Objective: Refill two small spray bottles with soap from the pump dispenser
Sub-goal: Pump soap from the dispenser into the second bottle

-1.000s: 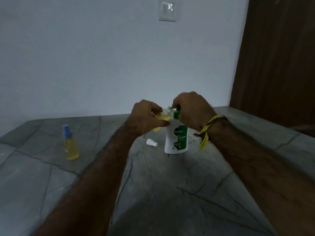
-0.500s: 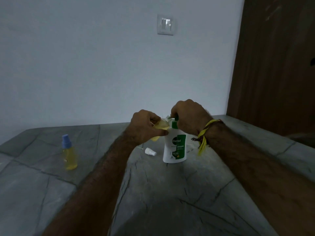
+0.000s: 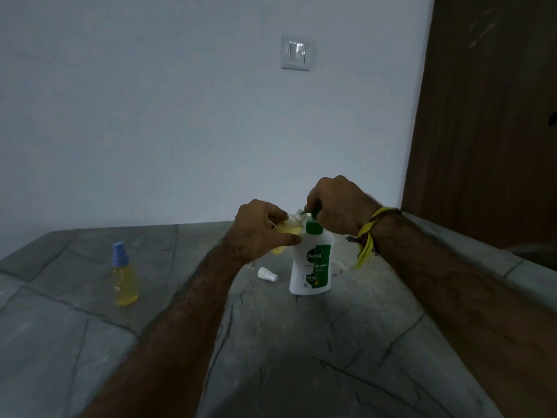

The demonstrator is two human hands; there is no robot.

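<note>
Soap from the pump dispenser (image 3: pixel 312 260) has to land in the open spray bottle (image 3: pixel 286 233), and that turns on how the bottle's mouth meets the green nozzle. The left hand (image 3: pixel 260 229) grips this bottle, tilted with its long axis leaning up and to the right, the neck just beside the nozzle tip; whether they touch is unclear. The right hand (image 3: pixel 334 206) sits curled over the pump head, seemingly ready to press. The dispenser stands upright on the stone counter (image 3: pixel 331 357), between the two hands. A loose white spray cap (image 3: pixel 266 273) lies just left of its base. Well apart to the left stands a second spray bottle (image 3: pixel 124 279), capped in blue and largely full of yellow liquid.
</note>
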